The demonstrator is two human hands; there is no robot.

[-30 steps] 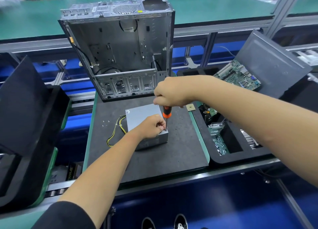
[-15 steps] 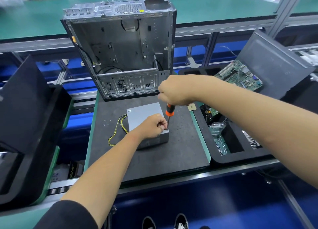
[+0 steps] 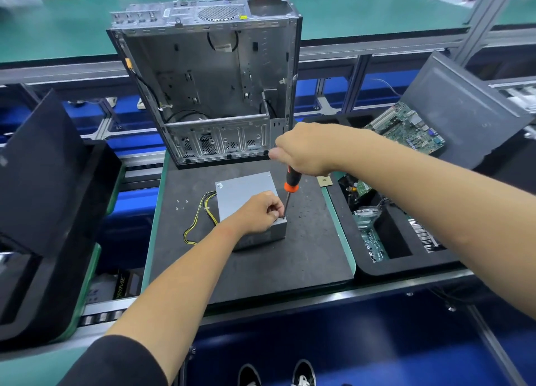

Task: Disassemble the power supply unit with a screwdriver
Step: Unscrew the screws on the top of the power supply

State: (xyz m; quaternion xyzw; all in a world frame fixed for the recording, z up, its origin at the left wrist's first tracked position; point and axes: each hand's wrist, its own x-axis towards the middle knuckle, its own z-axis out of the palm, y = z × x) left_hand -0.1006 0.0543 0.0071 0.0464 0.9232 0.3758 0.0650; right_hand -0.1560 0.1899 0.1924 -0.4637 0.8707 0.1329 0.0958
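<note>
Down at the left edge, under the mat (image 3: 261, 269), a box reads "PRIME" (image 3: 121, 287). Yellow and black wires (image 3: 200, 220) trail off the left side of the grey power supply (image 3: 246, 191), which sits mid-mat, long axis running front to back. My left hand (image 3: 258, 214) is curled over its front right corner. The screwdriver (image 3: 288, 192) stands nearly upright, tip on that corner, right hand (image 3: 304, 150) clenched around the handle. Behind it is the empty computer case (image 3: 211, 81), and a circuit board (image 3: 406, 127) leans off right.
</note>
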